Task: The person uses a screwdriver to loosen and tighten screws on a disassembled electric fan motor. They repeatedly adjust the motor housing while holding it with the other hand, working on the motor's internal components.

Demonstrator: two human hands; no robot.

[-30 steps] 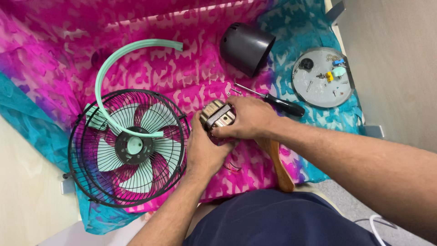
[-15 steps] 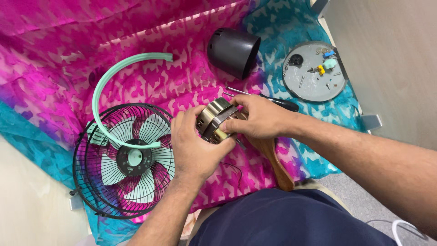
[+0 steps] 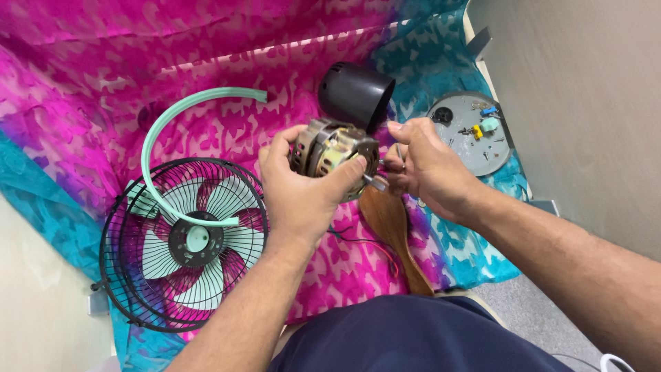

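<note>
My left hand [image 3: 303,189] grips a metal fan motor [image 3: 330,153] with copper windings, held up above the pink cloth. My right hand [image 3: 427,169] touches the motor's right end, fingers pinched at its shaft. Thin red and black wires [image 3: 365,241] hang from the motor toward my lap. A black fan guard [image 3: 182,241] with pale green blades lies to the left, a curved mint green ring piece [image 3: 182,120] resting across it. A black motor cover [image 3: 354,96] lies on its side just behind the motor.
A grey round plate [image 3: 475,134] holding several small parts sits at the right on the teal part of the cloth. A brown wooden piece [image 3: 392,227] lies below my right hand. A pale wall stands on the right, a light floor on the left.
Both hands have lifted the motor higher and turned it, so its side windings now show. The screwdriver seen on the cloth earlier is hidden behind my right hand.
</note>
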